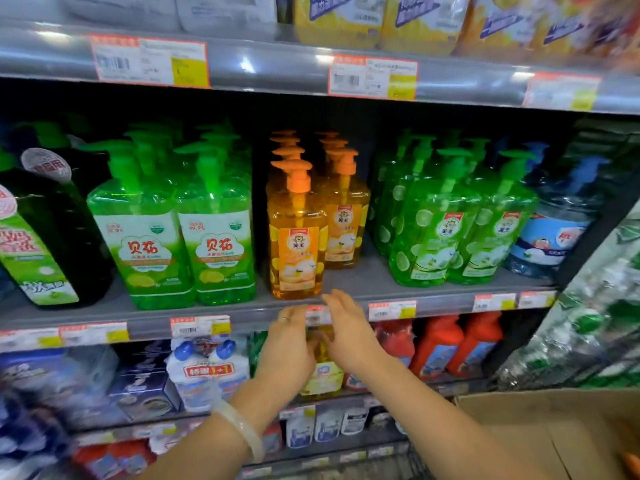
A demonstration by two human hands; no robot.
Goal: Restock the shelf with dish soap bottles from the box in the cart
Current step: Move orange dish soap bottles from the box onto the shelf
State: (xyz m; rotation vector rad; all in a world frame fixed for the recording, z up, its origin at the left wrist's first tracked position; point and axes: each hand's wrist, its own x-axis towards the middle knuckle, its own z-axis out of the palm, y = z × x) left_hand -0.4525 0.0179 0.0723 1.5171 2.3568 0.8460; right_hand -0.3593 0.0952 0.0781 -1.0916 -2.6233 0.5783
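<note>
Two rows of orange dish soap bottles with orange pumps stand on the middle shelf (360, 280). The left row's front bottle (297, 244) is at the shelf's front edge; the right row's front bottle (346, 226) sits further back. My left hand (287, 344) and my right hand (349, 332) hover side by side just below the front bottle, before the shelf's price rail. Both have relaxed fingers and hold nothing. The cardboard box (554, 431) lies open at the lower right, with an orange bit (632, 460) at its edge.
Green pump bottles (218, 237) stand left of the orange rows and lime-patterned green ones (436, 233) right. Blue bottles (554, 233) are further right. A yellow bottle (323, 375) sits on the lower shelf between my wrists. Red bottles (440, 344) stand beside it.
</note>
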